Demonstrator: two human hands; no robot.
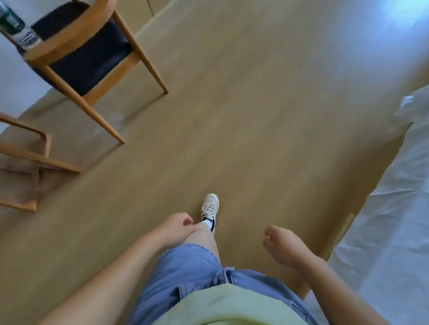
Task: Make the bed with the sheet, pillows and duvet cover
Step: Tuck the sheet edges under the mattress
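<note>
Left hand (176, 228): fingers loosely curled, holding nothing, over thigh. Right hand (282, 245): fingers loosely curled, empty, near bed (344, 229) edge. White sheet (404, 182) lies wrinkled over bed, reaching its near edge. Sneaker (209, 209) on floor (241, 99). Wooden chair (87, 51) well apart from bed; blurred bottle (11, 23) beside it.

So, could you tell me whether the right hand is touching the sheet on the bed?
Apart. The head view shows bare floor between the right hand and the sheet; the hand holds nothing.
</note>
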